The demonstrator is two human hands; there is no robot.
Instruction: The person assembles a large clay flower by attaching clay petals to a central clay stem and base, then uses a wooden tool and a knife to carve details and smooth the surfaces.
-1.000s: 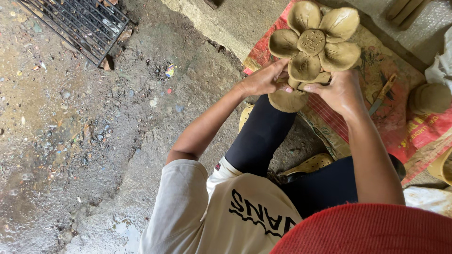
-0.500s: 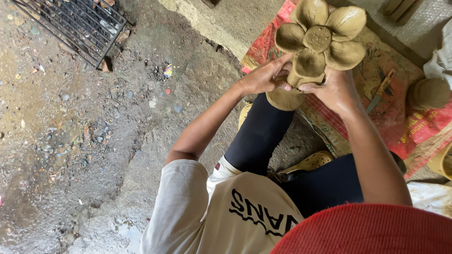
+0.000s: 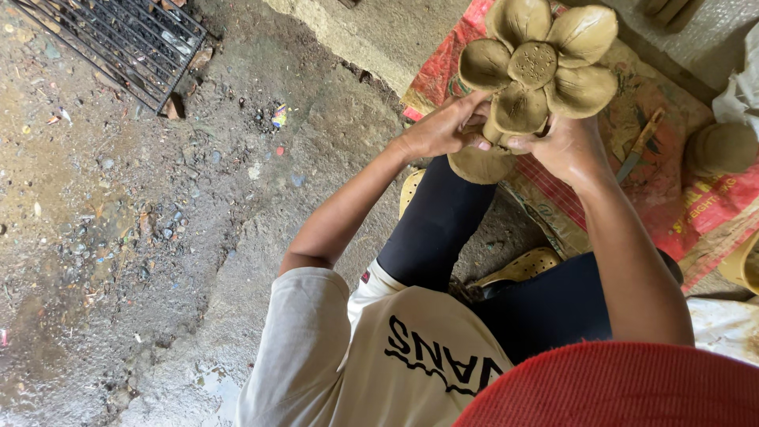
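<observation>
A wet clay flower (image 3: 538,67), with five cupped petals around a dotted round centre, is held up above a red printed sack (image 3: 672,182) spread on the ground. The lowest petal is grasped from the left by the left hand (image 3: 443,130), its fingers curled onto the clay. The same petal is pinched from the right by the right hand (image 3: 565,146), the thumb pressed against the petal's edge. Just below the flower, between the two hands, a flat round clay piece (image 3: 482,164) is seen; whether it is joined to the flower cannot be told. To the right of the flower a thin wooden-handled tool (image 3: 639,150) lies on the sack, and farther right a round clay lump (image 3: 721,147) rests. Well to the left of the flower, a metal grate (image 3: 118,43) lies in the dirt floor.
</observation>
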